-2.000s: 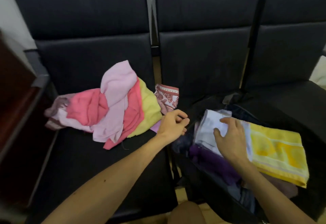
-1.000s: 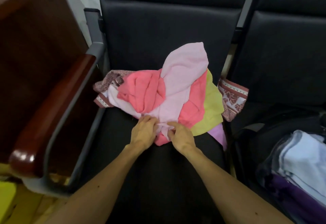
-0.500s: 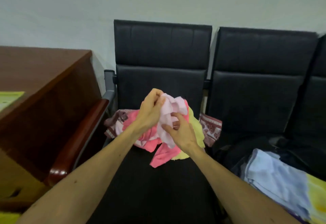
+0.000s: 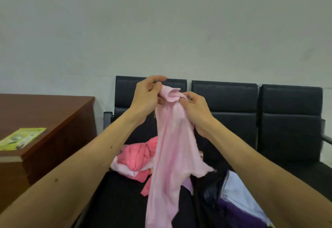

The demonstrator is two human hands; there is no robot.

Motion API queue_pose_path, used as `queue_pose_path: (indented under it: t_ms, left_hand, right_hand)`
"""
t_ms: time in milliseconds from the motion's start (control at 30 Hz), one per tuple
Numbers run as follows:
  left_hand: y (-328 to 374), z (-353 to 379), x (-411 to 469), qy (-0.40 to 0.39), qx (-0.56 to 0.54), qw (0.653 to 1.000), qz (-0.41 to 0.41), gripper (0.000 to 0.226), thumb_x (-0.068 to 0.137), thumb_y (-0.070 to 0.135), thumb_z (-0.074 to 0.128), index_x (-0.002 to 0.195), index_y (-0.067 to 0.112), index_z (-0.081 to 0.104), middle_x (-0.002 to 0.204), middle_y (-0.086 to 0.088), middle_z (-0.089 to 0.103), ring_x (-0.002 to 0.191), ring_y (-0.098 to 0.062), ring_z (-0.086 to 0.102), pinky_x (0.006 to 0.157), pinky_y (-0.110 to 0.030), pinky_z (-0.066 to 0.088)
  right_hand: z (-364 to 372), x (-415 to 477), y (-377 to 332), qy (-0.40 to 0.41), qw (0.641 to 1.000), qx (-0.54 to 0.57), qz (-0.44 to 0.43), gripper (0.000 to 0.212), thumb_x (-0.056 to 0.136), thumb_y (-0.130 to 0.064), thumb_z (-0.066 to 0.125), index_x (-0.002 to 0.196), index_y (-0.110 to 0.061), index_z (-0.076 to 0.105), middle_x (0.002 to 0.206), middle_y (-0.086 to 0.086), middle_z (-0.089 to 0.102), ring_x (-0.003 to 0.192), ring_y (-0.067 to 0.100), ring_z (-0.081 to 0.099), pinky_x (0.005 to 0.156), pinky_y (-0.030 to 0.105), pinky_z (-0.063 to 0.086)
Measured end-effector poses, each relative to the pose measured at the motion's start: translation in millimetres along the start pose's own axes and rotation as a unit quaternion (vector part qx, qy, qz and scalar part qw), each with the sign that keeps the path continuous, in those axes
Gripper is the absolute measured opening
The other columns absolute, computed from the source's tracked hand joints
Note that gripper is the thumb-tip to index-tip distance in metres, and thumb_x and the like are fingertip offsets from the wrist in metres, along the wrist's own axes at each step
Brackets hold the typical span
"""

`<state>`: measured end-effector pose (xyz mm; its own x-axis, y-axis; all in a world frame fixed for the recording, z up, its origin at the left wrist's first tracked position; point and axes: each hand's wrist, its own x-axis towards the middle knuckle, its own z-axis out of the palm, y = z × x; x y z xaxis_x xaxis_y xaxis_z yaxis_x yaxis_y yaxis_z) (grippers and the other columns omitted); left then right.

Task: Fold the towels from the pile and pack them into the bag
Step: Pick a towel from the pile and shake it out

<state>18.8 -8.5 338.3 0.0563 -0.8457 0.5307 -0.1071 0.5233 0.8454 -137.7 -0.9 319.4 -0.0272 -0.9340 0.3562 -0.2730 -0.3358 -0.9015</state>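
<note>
room: pale wall (image 4: 161, 30) behind a row of black chairs (image 4: 224, 102), with a brown desk (image 4: 45, 113) at the left.
left hand (image 4: 147, 95): raised in front of the chair backs, thumb and fingers pinching the top edge of a light pink towel (image 4: 170, 147).
right hand (image 4: 195, 109): just beside the left, fingers curled, pinching the same top edge.
towel: bunched at the top between the two hands and hanging straight down from them, its lower end cut off by the bottom of the view.
pile (image 4: 136, 159): pink and pale cloths heaped on the left seat, below the hands and behind the hanging towel.
bag (image 4: 208, 197): dark and open, lower right of the towel, with a pale blue towel (image 4: 237, 190) and a purple cloth (image 4: 233, 215) inside.
desk top: a green booklet (image 4: 21, 139) lies flat on it.
</note>
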Motion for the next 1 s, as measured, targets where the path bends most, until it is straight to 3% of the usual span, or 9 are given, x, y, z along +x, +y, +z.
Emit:
queue_pose_path:
  t_ms: [100, 200, 333, 500, 600, 700, 800, 900, 1000]
  left_hand:
    - [28.9, -2.5, -17.3, -0.022, -0.011, 1.000, -0.008, 0.027, 0.102, 0.005, 0.047, 0.110, 0.012, 0.071, 0.103, -0.004, 0.070, 0.069, -0.003, 0.068, 0.067, -0.029, 0.061]
    - [53.9, -9.3, -39.1, -0.063, -0.010, 0.998, 0.004, 0.028, 0.093, 0.004, 0.052, 0.089, 0.017, 0.077, 0.083, -0.002, 0.073, 0.065, -0.012, 0.061, 0.057, -0.030, 0.053]
    - [79.7, -27.0, -59.7, -0.111, 0.042, 0.992, 0.045, 0.018, 0.084, 0.010, 0.061, 0.083, 0.025, 0.072, 0.063, 0.015, 0.062, 0.054, -0.002, 0.050, 0.052, -0.018, 0.039]
    - [103.0, -38.9, -90.4, -0.183, 0.083, 0.973, 0.118, 0.041, 0.073, 0.015, 0.085, 0.104, 0.034, 0.066, 0.099, 0.017, 0.068, 0.092, 0.002, 0.065, 0.078, -0.018, 0.053]
    - [114.2, -40.2, -110.4, -0.146, 0.121, 0.971, 0.148, 0.036, 0.080, 0.010, 0.081, 0.101, 0.037, 0.068, 0.103, 0.013, 0.070, 0.097, 0.000, 0.066, 0.079, -0.016, 0.052]
    - [121.0, -43.4, -129.5, -0.148, 0.099, 0.975, 0.136, 0.037, 0.086, -0.002, 0.066, 0.095, 0.034, 0.071, 0.095, 0.000, 0.076, 0.093, -0.013, 0.073, 0.082, -0.030, 0.059]
    - [131.3, -41.9, -153.6, -0.148, 0.116, 0.972, 0.140, 0.027, 0.090, 0.003, 0.064, 0.094, 0.028, 0.074, 0.092, -0.001, 0.076, 0.088, -0.013, 0.073, 0.077, -0.031, 0.060]
    - [133.0, -35.1, -162.8, -0.159, 0.135, 0.966, 0.153, 0.016, 0.092, 0.011, 0.065, 0.084, 0.022, 0.074, 0.081, 0.007, 0.074, 0.078, -0.005, 0.066, 0.072, -0.026, 0.051]
    - [127.4, -38.8, -165.5, -0.158, 0.140, 0.966, 0.149, 0.018, 0.094, 0.023, 0.066, 0.081, 0.011, 0.072, 0.073, 0.000, 0.067, 0.068, -0.009, 0.056, 0.066, -0.031, 0.044]
  right_hand:
    - [-15.0, -18.7, -34.2, -0.036, 0.999, 0.020, 0.003, 0.015, 0.098, -0.022, 0.055, 0.101, -0.017, 0.069, 0.102, 0.005, 0.072, 0.095, 0.021, 0.067, 0.081, 0.034, 0.056]
    - [-26.0, -41.2, -65.5, -0.079, 0.997, 0.025, -0.006, 0.015, 0.096, -0.025, 0.060, 0.099, -0.015, 0.071, 0.100, 0.006, 0.075, 0.093, 0.022, 0.070, 0.080, 0.033, 0.058]
    - [-34.7, -66.7, -99.3, -0.105, 0.994, -0.010, -0.026, 0.018, 0.094, -0.024, 0.061, 0.099, -0.013, 0.074, 0.099, 0.006, 0.076, 0.095, 0.024, 0.071, 0.084, 0.035, 0.057]
    - [-39.7, -104.6, -126.5, -0.134, 0.988, -0.051, -0.053, 0.024, 0.094, -0.020, 0.060, 0.098, 0.001, 0.071, 0.085, 0.012, 0.072, 0.073, 0.019, 0.064, 0.069, 0.035, 0.053]
    - [-41.4, -127.0, -137.0, -0.145, 0.982, -0.094, -0.076, 0.027, 0.089, -0.028, 0.070, 0.090, -0.001, 0.073, 0.079, 0.008, 0.070, 0.071, 0.015, 0.063, 0.068, 0.030, 0.051]
    - [-47.3, -153.0, -146.4, -0.164, 0.975, -0.114, -0.097, 0.031, 0.084, -0.037, 0.076, 0.085, -0.007, 0.076, 0.076, 0.005, 0.071, 0.069, 0.010, 0.062, 0.068, 0.024, 0.049]
    - [-53.6, -186.0, -149.5, -0.143, 0.960, -0.197, -0.135, 0.038, 0.074, -0.044, 0.083, 0.090, -0.011, 0.073, 0.075, 0.004, 0.069, 0.066, 0.007, 0.060, 0.064, 0.021, 0.046]
    - [-60.3, -201.9, -138.6, -0.104, 0.913, -0.349, -0.186, 0.037, 0.072, -0.043, 0.084, 0.094, -0.020, 0.064, 0.086, -0.007, 0.065, 0.075, 0.008, 0.060, 0.065, 0.025, 0.046]
    - [-75.7, -202.0, -120.8, -0.113, 0.910, -0.360, -0.174, 0.029, 0.077, -0.041, 0.080, 0.088, -0.023, 0.060, 0.085, -0.008, 0.063, 0.074, 0.010, 0.059, 0.062, 0.026, 0.044]
